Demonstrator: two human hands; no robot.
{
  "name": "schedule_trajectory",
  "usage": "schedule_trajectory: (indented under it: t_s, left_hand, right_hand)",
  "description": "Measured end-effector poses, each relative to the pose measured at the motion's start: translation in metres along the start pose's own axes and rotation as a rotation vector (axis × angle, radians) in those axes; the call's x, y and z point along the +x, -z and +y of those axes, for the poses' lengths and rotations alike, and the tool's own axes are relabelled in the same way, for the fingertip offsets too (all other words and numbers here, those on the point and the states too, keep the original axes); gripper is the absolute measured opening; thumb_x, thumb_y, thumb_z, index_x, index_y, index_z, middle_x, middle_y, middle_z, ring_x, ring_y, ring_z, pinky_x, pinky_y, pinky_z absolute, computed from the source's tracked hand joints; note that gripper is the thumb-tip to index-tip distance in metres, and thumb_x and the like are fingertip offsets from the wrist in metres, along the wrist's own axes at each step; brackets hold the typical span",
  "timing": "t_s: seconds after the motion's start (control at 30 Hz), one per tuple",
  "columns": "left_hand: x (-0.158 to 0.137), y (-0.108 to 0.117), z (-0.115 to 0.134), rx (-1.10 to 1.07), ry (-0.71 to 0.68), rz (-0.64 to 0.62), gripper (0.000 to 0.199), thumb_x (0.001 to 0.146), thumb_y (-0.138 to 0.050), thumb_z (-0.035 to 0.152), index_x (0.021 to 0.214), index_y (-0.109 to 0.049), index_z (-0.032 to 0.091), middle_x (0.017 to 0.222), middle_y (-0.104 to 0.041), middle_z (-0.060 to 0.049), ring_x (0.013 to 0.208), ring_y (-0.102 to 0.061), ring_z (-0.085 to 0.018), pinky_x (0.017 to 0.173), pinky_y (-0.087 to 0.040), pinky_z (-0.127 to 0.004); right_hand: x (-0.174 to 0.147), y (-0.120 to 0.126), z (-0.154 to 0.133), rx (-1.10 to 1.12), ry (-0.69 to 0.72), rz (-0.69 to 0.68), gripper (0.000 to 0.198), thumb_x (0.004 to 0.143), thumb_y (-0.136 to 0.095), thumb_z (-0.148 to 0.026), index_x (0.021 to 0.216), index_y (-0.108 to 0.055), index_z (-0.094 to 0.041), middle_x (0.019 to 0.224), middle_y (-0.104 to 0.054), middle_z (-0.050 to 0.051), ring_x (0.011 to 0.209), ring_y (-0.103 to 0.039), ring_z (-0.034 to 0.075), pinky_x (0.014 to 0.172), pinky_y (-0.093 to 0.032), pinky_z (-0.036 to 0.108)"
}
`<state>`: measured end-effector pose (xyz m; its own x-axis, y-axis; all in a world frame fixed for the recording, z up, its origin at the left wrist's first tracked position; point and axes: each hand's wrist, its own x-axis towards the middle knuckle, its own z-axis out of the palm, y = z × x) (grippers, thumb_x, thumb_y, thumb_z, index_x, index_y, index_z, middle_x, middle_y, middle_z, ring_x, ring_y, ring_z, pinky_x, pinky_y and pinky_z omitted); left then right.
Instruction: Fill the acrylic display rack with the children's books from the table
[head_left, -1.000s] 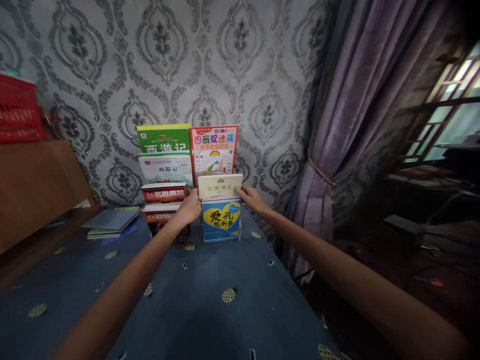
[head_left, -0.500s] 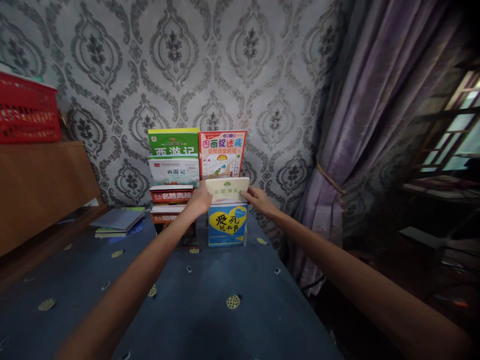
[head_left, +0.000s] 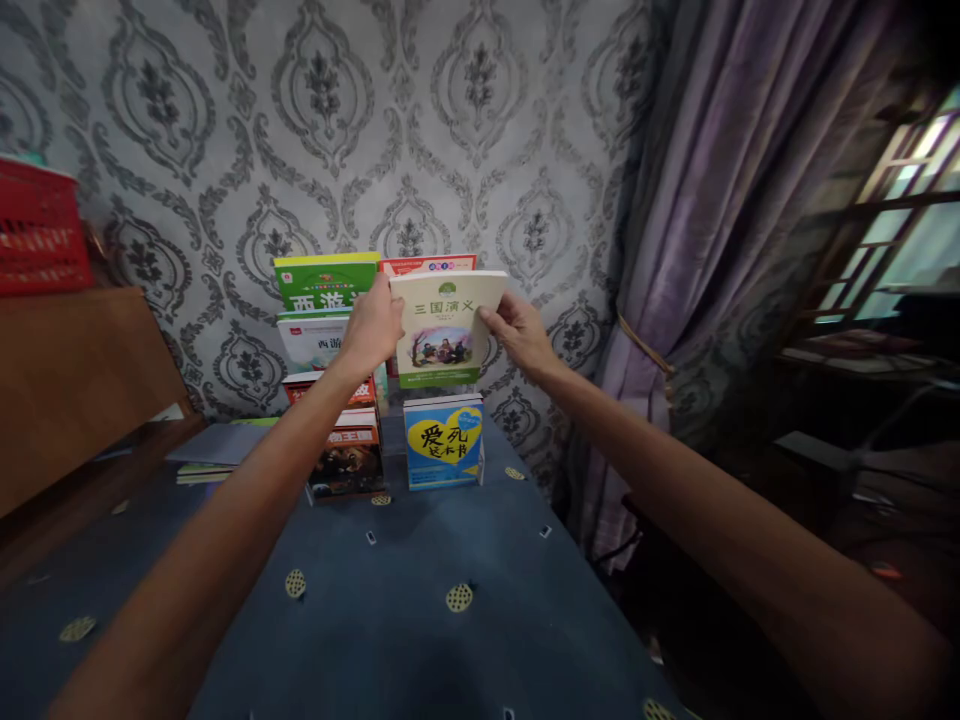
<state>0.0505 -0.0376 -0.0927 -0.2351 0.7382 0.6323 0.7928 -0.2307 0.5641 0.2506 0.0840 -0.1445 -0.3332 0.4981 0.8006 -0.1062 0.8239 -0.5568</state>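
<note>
A cream book with a green lower band (head_left: 442,345) is held up between my two hands, its cover facing me. My left hand (head_left: 373,325) is closed on its left edge, and my right hand (head_left: 520,330) pinches its right edge with the thumb on the cover. Below it stands a blue book with a yellow heart (head_left: 444,445). Behind it, a red-bordered book (head_left: 427,265) shows only its top. To the left rise a green book (head_left: 319,285), a pale book (head_left: 311,340), a partly covered red book (head_left: 363,393) and a dark animal book (head_left: 349,465).
Several thin books (head_left: 214,447) lie stacked at the left on the blue patterned cloth (head_left: 405,600). A wooden cabinet (head_left: 75,380) bears a red basket (head_left: 41,230). A patterned wall stands behind, with a tied purple curtain (head_left: 697,230) at the right.
Both hands have raised the cream book from behind the blue book, so its picture and green band now show. It covers most of the red-bordered book. The view has shifted slightly.
</note>
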Motion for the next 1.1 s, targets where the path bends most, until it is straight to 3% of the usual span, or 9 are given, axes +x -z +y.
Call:
schedule_trajectory:
  t_s: [0.1,0.2,0.33,0.5,0.83,1.0,1.1]
  left_hand:
    - [0.005,0.007,0.006,-0.004,-0.026,0.040,0.027,0.095,-0.047,0.015,0.120,-0.050,0.022,0.090,-0.065,-0.004,0.082,-0.071,-0.018,0.072,-0.057,-0.028]
    - [0.008,0.009,0.006,-0.004,-0.019,0.065,0.023,0.095,-0.046,0.016,0.117,-0.050,0.021,0.088,-0.064,-0.004,0.075,-0.070,-0.017,0.068,-0.057,-0.027]
    - [0.010,0.009,-0.002,0.020,-0.006,0.058,0.022,0.094,-0.046,0.017,0.116,-0.049,0.022,0.086,-0.064,-0.003,0.080,-0.070,-0.017,0.069,-0.057,-0.025]
    - [0.009,0.000,-0.015,0.051,0.020,0.034,0.022,0.094,-0.047,0.017,0.116,-0.049,0.023,0.090,-0.065,-0.004,0.087,-0.070,-0.019,0.069,-0.057,-0.025]
    - [0.012,-0.024,-0.028,0.115,0.029,-0.078,0.032,0.092,-0.046,0.014,0.124,-0.049,0.018,0.091,-0.070,-0.011,0.090,-0.071,-0.025,0.075,-0.056,-0.033]
    - [-0.002,-0.039,-0.026,0.245,0.083,-0.091,0.046,0.087,-0.047,0.006,0.133,-0.045,0.010,0.114,-0.070,-0.019,0.111,-0.066,-0.030,0.093,-0.050,-0.038]
    - [-0.011,-0.046,-0.024,0.269,0.119,-0.123,0.048,0.091,-0.047,0.010,0.138,-0.039,0.009,0.123,-0.066,-0.023,0.116,-0.064,-0.031,0.097,-0.046,-0.041]
  right_hand:
    - [0.011,-0.002,-0.006,0.030,0.059,-0.007,0.058,0.084,-0.061,-0.066,0.122,-0.061,-0.024,0.120,-0.069,0.009,0.110,-0.063,0.028,0.097,-0.052,0.046]
    - [0.019,-0.003,-0.005,0.008,0.029,0.001,0.057,0.084,-0.061,-0.066,0.124,-0.061,-0.025,0.119,-0.069,0.008,0.113,-0.062,0.029,0.099,-0.052,0.048]
    - [0.023,-0.007,0.003,0.017,0.023,-0.017,0.055,0.085,-0.061,-0.063,0.125,-0.060,-0.026,0.120,-0.070,0.007,0.113,-0.062,0.028,0.099,-0.053,0.047]
    - [0.017,-0.012,0.019,0.048,0.026,-0.064,0.052,0.087,-0.060,-0.060,0.126,-0.059,-0.025,0.123,-0.068,0.008,0.113,-0.062,0.028,0.094,-0.055,0.046]
    - [0.007,-0.005,0.042,-0.046,-0.125,-0.071,0.050,0.084,-0.060,-0.056,0.120,-0.061,-0.020,0.113,-0.071,0.009,0.096,-0.065,0.026,0.081,-0.056,0.040]
    - [-0.006,-0.005,0.067,-0.148,-0.201,-0.016,0.044,0.080,-0.065,-0.057,0.099,-0.065,-0.017,0.094,-0.071,0.009,0.086,-0.063,0.026,0.073,-0.054,0.038]
    - [-0.010,-0.004,0.082,-0.157,-0.215,-0.001,0.042,0.081,-0.066,-0.054,0.102,-0.065,-0.017,0.093,-0.071,0.009,0.076,-0.061,0.022,0.067,-0.053,0.035]
